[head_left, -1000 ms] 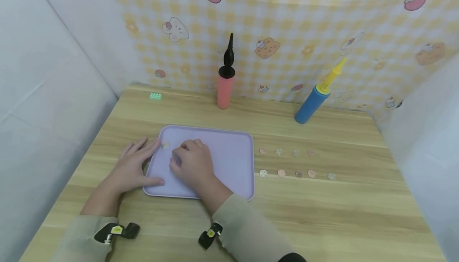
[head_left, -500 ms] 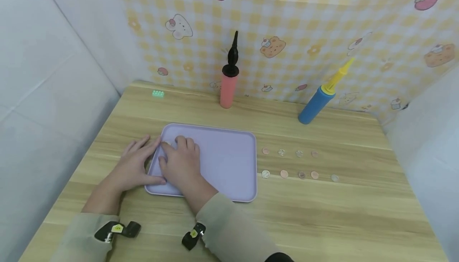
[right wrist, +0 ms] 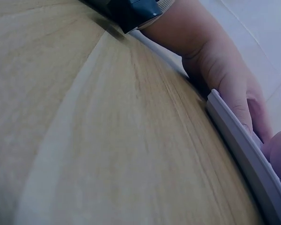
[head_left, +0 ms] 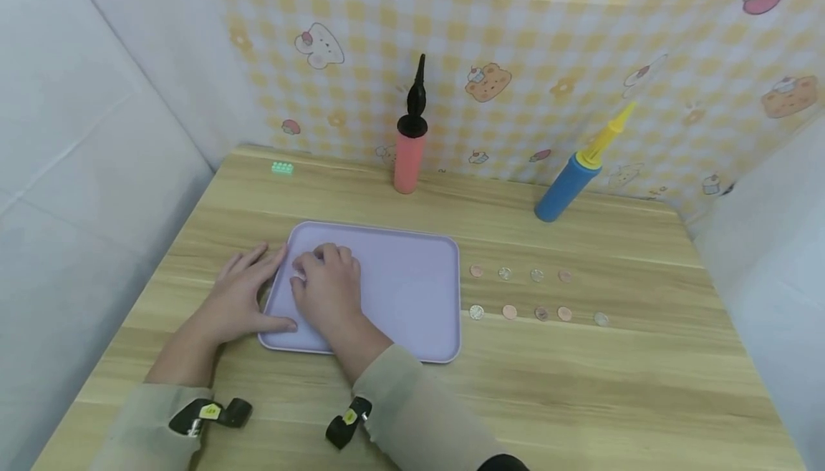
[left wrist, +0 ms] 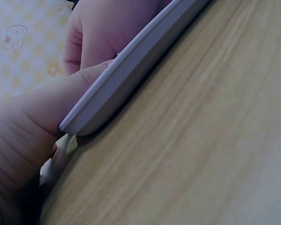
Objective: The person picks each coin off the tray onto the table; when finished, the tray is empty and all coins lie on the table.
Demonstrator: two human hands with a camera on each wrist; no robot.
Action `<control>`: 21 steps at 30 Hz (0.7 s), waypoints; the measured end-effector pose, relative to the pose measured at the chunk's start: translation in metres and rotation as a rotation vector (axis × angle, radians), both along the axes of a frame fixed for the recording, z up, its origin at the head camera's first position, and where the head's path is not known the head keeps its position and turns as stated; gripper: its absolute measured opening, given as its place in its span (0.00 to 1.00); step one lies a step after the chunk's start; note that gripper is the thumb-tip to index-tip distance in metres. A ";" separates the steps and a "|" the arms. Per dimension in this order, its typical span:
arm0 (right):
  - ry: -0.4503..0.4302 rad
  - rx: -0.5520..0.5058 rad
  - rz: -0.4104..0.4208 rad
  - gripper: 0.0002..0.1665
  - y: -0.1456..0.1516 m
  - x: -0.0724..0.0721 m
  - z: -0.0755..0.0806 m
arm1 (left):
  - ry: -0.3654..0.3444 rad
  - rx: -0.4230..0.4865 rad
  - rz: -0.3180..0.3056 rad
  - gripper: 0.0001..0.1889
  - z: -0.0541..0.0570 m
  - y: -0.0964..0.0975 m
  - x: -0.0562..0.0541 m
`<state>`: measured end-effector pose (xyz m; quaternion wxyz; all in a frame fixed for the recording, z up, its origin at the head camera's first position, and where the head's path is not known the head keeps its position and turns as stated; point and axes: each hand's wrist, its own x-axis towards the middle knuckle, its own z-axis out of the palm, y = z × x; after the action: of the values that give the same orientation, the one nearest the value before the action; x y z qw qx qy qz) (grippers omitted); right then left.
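A shallow lilac tray point(head_left: 412, 292) lies on the wooden table. My left hand point(head_left: 241, 299) rests at its left end, fingers spread straight by the left rim, thumb over the near-left corner. In the left wrist view that thumb point(left wrist: 84, 82) crosses the rim. Inside the tray at the left, my right hand point(head_left: 330, 288) has its fingers curled, index finger and thumb close together at the spot where a coin lay. The coin itself is hidden by the fingers. Right of the tray, several copper and silver coins point(head_left: 509, 312) lie in two rows.
At the back stand a pink hand pump point(head_left: 407, 163) with black nozzle and a tilted blue pump point(head_left: 567, 188) with yellow nozzle. A small green toy brick point(head_left: 282, 168) lies at the back left. A checked cloth point(head_left: 515, 27) hangs behind the table point(head_left: 580, 399).
My right hand has moved left across the tray to the coin near the left rim, covering it, and its fingers have drawn in. My left hand stays put.
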<state>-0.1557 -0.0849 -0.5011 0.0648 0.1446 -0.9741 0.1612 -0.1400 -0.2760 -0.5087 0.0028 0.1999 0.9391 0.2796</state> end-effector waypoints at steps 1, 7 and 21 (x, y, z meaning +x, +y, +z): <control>-0.012 -0.007 -0.013 0.14 0.000 0.000 0.000 | -0.004 -0.004 0.002 0.71 0.000 0.000 0.000; -0.086 -0.060 -0.062 0.14 0.000 -0.001 0.002 | 0.005 0.003 -0.004 0.70 0.001 0.000 0.000; 0.111 -0.110 0.134 0.08 0.005 -0.001 0.000 | 0.013 0.018 -0.016 0.69 0.002 0.000 0.000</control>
<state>-0.1569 -0.0803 -0.5008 0.1158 0.2146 -0.9468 0.2101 -0.1396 -0.2759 -0.5072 -0.0030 0.2090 0.9350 0.2864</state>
